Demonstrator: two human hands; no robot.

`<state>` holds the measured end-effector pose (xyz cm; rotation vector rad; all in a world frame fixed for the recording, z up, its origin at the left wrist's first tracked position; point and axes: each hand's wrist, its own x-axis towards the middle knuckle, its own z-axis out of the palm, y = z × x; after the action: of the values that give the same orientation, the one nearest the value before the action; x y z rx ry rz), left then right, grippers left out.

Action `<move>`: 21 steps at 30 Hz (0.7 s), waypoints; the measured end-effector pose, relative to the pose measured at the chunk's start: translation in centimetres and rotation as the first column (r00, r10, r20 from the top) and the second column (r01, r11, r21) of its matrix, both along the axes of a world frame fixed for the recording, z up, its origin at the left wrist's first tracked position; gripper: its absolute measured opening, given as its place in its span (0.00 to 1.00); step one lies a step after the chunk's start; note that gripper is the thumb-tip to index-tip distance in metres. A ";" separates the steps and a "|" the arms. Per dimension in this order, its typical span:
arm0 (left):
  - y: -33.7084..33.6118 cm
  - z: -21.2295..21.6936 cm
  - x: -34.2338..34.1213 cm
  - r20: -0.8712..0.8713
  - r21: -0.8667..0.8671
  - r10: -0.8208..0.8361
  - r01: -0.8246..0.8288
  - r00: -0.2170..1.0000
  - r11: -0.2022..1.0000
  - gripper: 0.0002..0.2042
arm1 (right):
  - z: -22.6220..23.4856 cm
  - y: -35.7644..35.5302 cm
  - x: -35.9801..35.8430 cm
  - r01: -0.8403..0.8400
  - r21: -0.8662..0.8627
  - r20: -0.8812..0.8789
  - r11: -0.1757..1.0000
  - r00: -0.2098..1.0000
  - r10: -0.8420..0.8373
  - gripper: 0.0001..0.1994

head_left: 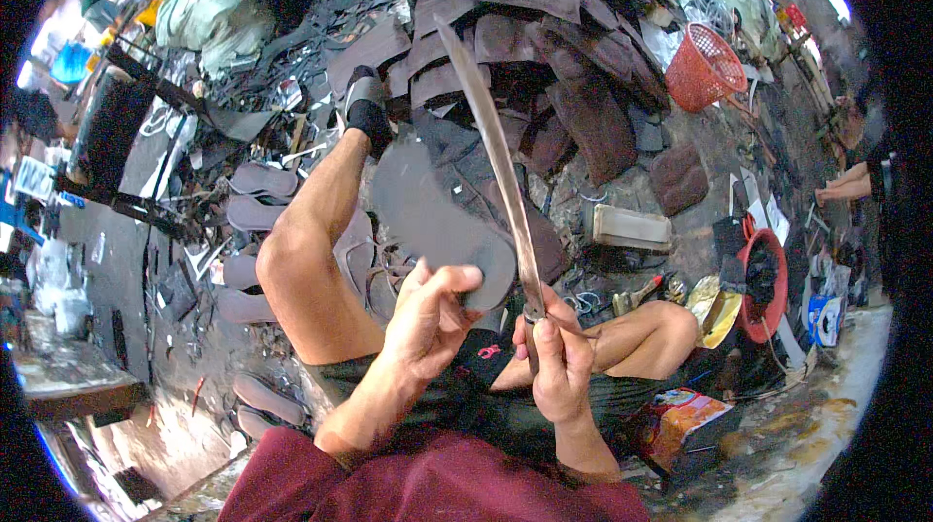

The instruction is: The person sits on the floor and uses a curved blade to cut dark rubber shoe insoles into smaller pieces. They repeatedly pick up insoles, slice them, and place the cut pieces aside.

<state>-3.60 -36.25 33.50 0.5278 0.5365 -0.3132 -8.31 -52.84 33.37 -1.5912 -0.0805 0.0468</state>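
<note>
My left hand grips the heel end of a flat grey shoe sole, thumb on its upper face. The sole points away from me, above my lap. My right hand is wrapped round the handle of a long knife. Its thin, slightly curved blade rises up and away, tip at the far end. The blade runs close along the sole's right side; whether the two touch I cannot tell. Below them are my dark shorts and bent legs.
Dark brown sheets lie piled ahead, scraps around them. Several soles and sandals lie to my left. On the right are a whetstone-like block, a red basket, a red tub and another person's hand.
</note>
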 end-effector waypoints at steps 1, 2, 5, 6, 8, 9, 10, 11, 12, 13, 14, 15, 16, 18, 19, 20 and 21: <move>-0.3 0.5 -0.2 -0.074 0.016 0.014 -0.013 0.997 1.000 0.18 | -0.5 -0.3 -0.2 0.011 -0.036 0.013 0.999 1.000 -0.011 0.19; -0.6 0.0 -0.1 -0.068 0.058 0.071 -0.067 0.995 0.996 0.17 | -1.1 -0.4 -0.4 0.029 -0.106 0.040 0.994 0.999 -0.025 0.19; -1.0 -0.1 -0.9 -0.009 0.226 0.141 -0.135 0.990 0.965 0.14 | -3.0 -0.8 -1.8 0.108 -0.369 0.158 0.923 0.986 -0.053 0.20; -0.6 0.5 -1.0 0.004 0.246 0.170 -0.166 0.985 0.955 0.13 | -3.7 -1.1 -2.7 0.172 -0.436 0.319 0.883 0.947 -0.027 0.20; -0.2 1.5 -1.0 0.006 0.272 0.191 -0.185 0.982 0.944 0.12 | -4.6 -3.1 -5.1 0.104 -0.508 0.263 0.855 0.964 0.039 0.17; 0.0 1.8 -1.2 -0.003 0.284 0.201 -0.191 0.980 0.940 0.12 | -5.0 -3.4 -5.7 0.142 -0.532 0.312 0.835 0.949 0.038 0.18; 0.2 2.1 -1.3 -0.024 0.344 0.197 -0.177 0.980 0.922 0.11 | -5.4 -3.6 -5.9 0.128 -0.519 0.293 0.845 0.955 0.035 0.18; 0.7 1.8 -1.6 -0.028 0.373 0.197 -0.172 0.980 0.912 0.11 | -5.4 -3.7 -6.0 0.116 -0.505 0.273 0.855 0.961 0.031 0.18; 1.0 1.0 -2.0 -0.041 0.395 0.180 -0.149 0.983 0.907 0.11 | -5.3 -3.9 -6.1 0.115 -0.498 0.247 0.860 0.969 0.014 0.17; 1.2 0.2 -2.3 -0.050 0.413 0.161 -0.126 0.986 0.902 0.11 | -4.6 -4.1 -5.6 0.046 -0.533 0.205 0.845 0.976 0.076 0.18; 1.2 -0.6 -2.6 -0.009 0.434 0.168 -0.147 0.986 0.889 0.10 | -3.6 -4.4 -4.7 -0.024 -0.563 0.160 0.826 0.978 0.138 0.18; 1.4 -0.9 -3.0 -0.008 0.449 0.157 -0.136 0.988 0.883 0.10 | -2.7 -4.7 -3.6 -0.092 -0.583 0.120 0.807 0.973 0.197 0.18; 1.7 -1.2 -3.5 -0.008 0.464 0.148 -0.127 0.989 0.876 0.10 | -2.3 -4.8 -2.7 -0.121 -0.612 0.118 0.782 0.963 0.242 0.19; 2.7 -2.9 -4.4 0.024 0.476 0.125 -0.121 0.992 0.871 0.13 | -1.3 -3.9 -0.9 -0.237 -0.622 0.016 0.746 0.949 0.315 0.19; 3.0 -3.3 -5.2 0.004 0.466 0.108 -0.098 0.994 0.879 0.14 | -1.1 -3.1 -0.1 -0.301 -0.623 -0.034 0.723 0.933 0.359 0.19; 3.1 -3.2 -5.4 -0.008 0.445 0.089 -0.077 0.996 0.892 0.14 | -1.5 -2.0 0.8 -0.293 -0.641 0.001 0.709 0.924 0.382 0.19; 3.2 -3.1 -5.5 -0.015 0.428 0.080 -0.066 0.997 0.901 0.15 | -1.8 -0.7 1.0 -0.258 -0.598 0.023 0.759 0.941 0.338 0.19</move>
<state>-9.09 -33.02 30.37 0.9281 0.6596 -0.1286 -7.33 -53.51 31.61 -2.1954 -0.4659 0.2394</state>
